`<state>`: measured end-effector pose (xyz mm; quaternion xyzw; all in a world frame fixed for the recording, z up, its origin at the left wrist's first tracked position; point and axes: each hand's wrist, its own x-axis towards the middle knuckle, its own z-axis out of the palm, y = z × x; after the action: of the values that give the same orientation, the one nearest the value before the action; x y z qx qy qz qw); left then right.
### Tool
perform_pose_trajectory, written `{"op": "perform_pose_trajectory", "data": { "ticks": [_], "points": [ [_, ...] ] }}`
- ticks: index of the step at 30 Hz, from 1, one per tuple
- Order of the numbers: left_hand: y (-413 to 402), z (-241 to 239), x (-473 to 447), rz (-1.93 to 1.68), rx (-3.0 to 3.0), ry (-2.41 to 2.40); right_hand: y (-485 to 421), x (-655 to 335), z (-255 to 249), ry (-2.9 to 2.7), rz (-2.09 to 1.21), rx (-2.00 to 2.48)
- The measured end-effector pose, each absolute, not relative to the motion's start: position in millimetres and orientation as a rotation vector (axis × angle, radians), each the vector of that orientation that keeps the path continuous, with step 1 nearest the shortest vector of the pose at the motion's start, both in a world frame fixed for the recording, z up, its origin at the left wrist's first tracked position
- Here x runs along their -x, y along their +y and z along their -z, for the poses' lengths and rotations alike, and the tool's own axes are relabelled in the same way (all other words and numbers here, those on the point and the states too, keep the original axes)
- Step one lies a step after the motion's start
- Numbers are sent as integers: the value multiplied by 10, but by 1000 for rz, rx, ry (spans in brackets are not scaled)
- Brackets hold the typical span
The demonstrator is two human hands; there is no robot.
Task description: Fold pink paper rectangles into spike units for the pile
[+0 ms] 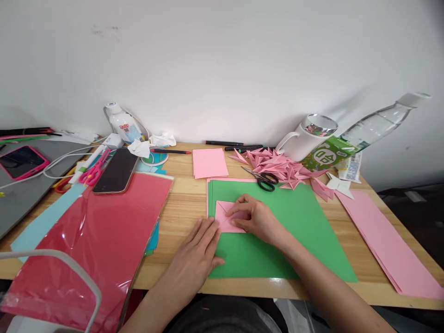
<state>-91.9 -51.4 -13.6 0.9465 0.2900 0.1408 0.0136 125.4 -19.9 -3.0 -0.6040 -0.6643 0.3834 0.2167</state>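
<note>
A small pink paper (223,214), partly folded into a point, lies on a large green sheet (294,222) on the wooden desk (183,203). My right hand (255,218) presses down on the pink paper with its fingers together, flattening a fold. My left hand (197,252) rests flat beside it, fingers stretched out, its fingertips touching the paper's lower left edge.
Black-handled scissors (262,178) and a heap of folded pink pieces (277,164) lie behind the green sheet. Pink sheets (209,163) sit at the back; long pink strips (385,240) at right. A red plastic sleeve (93,236), a phone (116,171), a white mug (307,136) and a bottle (367,132) are around.
</note>
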Motion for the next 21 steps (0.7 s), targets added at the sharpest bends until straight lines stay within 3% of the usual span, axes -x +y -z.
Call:
{"op": "perform_pose_trajectory", "data": {
  "ticks": [21],
  "points": [
    [-503, 177, 939, -457, -2983, 866, -206, -1247, 17, -1873, -1017, 1671]
  ]
}}
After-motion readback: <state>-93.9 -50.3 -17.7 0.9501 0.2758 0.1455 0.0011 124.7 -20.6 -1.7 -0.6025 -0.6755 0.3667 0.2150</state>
